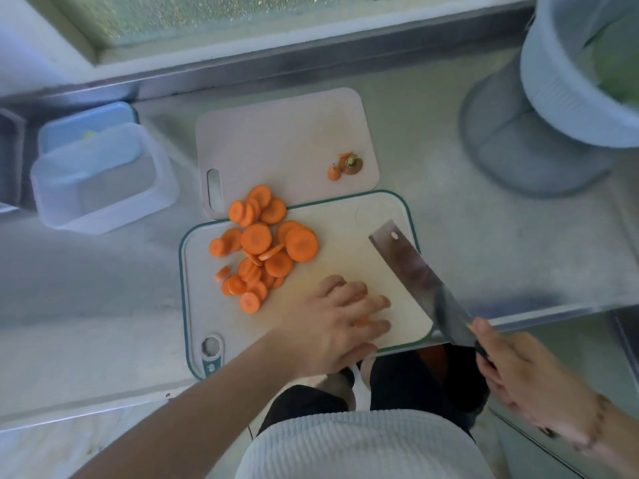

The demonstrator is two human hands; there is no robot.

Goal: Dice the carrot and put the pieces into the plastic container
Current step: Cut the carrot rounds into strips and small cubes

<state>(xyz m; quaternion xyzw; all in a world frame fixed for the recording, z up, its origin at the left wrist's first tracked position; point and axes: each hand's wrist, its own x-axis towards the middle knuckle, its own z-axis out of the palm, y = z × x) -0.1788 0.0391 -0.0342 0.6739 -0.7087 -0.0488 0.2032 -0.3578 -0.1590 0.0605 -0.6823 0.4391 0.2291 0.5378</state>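
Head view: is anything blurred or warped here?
Head view: right hand and cleaver are motion-smeared; carrot slices stay fairly sharp; wide-angle lens bends the counter edge and stretches the colander at the corner.

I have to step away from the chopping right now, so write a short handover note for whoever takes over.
Left hand: flat on the green-edged board, fingers over a few carrot bits.
Right hand: grips the cleaver, blade lifted over the board.
Carrot slices: piled at the board's left, round, not diced.
Carrot ends: on the back board.
Plastic container: left of the boards, no carrot inside.
Left: dice the slices, fill the container.
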